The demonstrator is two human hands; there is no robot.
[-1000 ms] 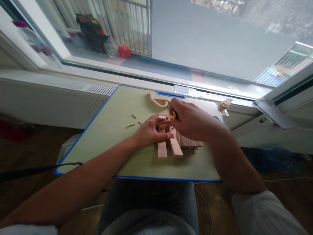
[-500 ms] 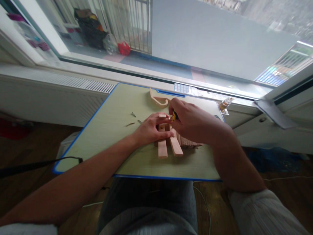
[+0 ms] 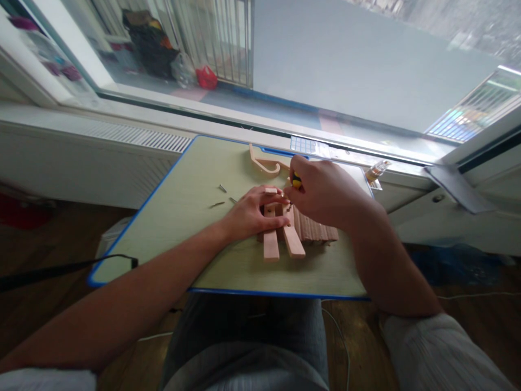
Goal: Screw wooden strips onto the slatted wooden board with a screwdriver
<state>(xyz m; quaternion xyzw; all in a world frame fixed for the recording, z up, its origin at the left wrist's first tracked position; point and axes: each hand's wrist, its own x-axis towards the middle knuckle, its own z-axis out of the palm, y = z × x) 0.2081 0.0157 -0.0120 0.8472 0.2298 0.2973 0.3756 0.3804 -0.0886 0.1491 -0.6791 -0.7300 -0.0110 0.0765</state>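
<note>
My left hand (image 3: 250,214) lies on a wooden assembly (image 3: 285,236) of slats on the green desk (image 3: 187,217), its fingers closed over the upper end of the slats. My right hand (image 3: 325,193) is fisted around a yellow-and-black screwdriver (image 3: 297,181), whose tip points down at the top of the wood beside my left fingers. A small wooden block (image 3: 271,190) sits just above my left fingertips.
A curved wooden piece (image 3: 264,162) lies at the desk's far edge. Several loose screws (image 3: 222,198) lie left of my hands. A small bottle (image 3: 376,170) stands on the sill at the right. A black cable (image 3: 69,269) reaches the desk's left corner. A window runs behind.
My right hand has lifted slightly up and to the right with the screwdriver, uncovering more of the slats. My left hand stays on the wood.
</note>
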